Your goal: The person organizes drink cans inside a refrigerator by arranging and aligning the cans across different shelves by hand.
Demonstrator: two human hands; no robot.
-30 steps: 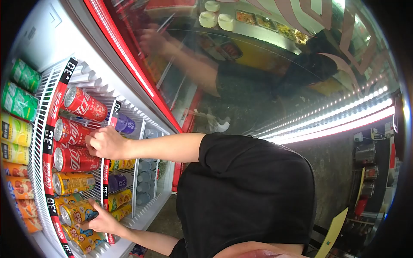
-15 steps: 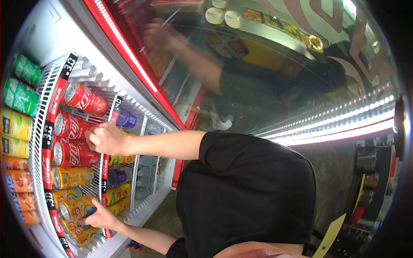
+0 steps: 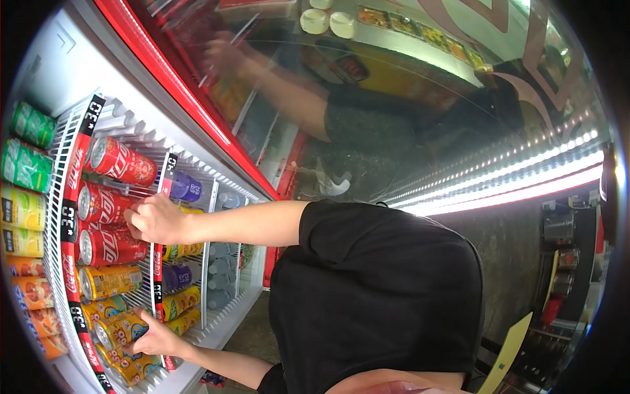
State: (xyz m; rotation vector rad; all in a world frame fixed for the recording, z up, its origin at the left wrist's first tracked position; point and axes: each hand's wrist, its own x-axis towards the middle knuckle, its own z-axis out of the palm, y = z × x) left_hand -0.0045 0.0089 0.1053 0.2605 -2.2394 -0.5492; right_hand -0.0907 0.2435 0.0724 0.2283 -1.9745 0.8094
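The view is turned sideways, with the can tops toward the left. My right hand (image 3: 157,220) is closed, its curled fingers against the lower part of a red Coca-Cola can (image 3: 102,203). Another red can (image 3: 108,246) stands right beside those fingers, and a third red can (image 3: 125,162) stands on the other side. My left hand (image 3: 156,338) has its thumb and fingers around the lower part of a yellow drink can (image 3: 118,328). More yellow cans (image 3: 111,282) stand between the two hands. Some fingertips of both hands are hidden.
Wire shelves with red label strips (image 3: 67,262) hold green cans (image 3: 26,164), orange cans (image 3: 33,292), purple cans (image 3: 177,277) and clear bottles (image 3: 220,282). The open glass door (image 3: 367,144) has a red frame (image 3: 197,108) and reflects an arm. A dark floor lies below.
My view has shifted slightly, so shelves and cans appear lower in the picture. Both hands stay at the same cans, with no clear movement against them.
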